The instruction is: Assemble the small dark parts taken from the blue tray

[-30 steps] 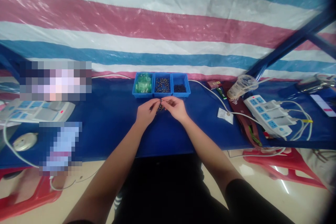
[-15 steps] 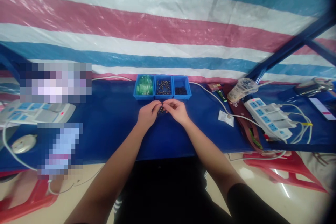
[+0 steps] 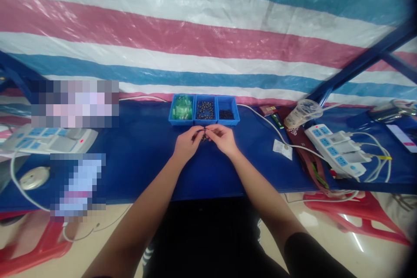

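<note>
My left hand and my right hand meet fingertip to fingertip over the blue table. Both are closed in a pinch on something small and dark, too tiny to make out. Small dark and brassy pieces show between the fingers and under them. Just beyond my hands stand three blue bins in a row. Green-tinted small cylinders fill the left bin. Small metal pieces lie in the middle bin, and tiny black parts in the right bin.
Right of me lie a small white packet, a plastic cup, a brown strap and a power strip with cables. On the left are another power strip and a pale mouse-shaped object. A striped sheet hangs behind.
The whole view has shifted slightly, so everything sits a little further right. Both hands keep their pinch together, with small finger movements.
</note>
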Demonstrator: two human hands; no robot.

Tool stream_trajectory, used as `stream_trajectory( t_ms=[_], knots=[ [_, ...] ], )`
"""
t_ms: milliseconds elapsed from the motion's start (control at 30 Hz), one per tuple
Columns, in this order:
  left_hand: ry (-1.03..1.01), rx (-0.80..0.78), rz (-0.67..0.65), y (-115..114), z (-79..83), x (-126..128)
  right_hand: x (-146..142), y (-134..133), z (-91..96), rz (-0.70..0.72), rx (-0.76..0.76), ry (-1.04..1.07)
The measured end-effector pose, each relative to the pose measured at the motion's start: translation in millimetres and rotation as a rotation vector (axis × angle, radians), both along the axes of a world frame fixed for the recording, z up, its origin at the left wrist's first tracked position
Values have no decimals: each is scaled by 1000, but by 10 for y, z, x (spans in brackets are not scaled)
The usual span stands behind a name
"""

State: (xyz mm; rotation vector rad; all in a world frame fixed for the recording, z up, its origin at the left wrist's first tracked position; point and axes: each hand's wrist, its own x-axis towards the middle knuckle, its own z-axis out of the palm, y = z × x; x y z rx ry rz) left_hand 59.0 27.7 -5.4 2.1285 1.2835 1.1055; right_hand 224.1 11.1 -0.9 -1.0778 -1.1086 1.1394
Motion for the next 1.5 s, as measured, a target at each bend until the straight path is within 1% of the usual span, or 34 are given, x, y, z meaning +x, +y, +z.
stream_trajectory(
  t_ms=[167, 267, 400, 600, 733, 833, 1033, 1267, 1500],
  knots=[
    [20, 4, -39, -4, 16, -17, -11, -11, -15, 26, 17, 33],
    [10, 7, -35, -3, 15, -26, -33, -22, -18, 43, 31, 45],
    [24, 5, -38, 10, 4, -32, -37, -29, -7, 23, 14, -9],
    [29, 24, -37, 29, -16, -36, -22, -33, -7, 24, 45, -37],
    [19, 23, -45, 25, -13, -31, -22, -34, 15, -1, 58, -36],
    [16, 9, -44, 16, -4, -28, -20, -30, 22, -5, 49, -38],
    [-21, 4, 0, 16, -7, -18, -20, -16, 3, -9, 28, -24],
    [-30, 6, -17, 31, -10, -21, -41, -14, -7, 1, 16, 20],
    [-9, -21, -45, 33, -18, -39, -33, -22, -11, 7, 5, 2]
  ],
)
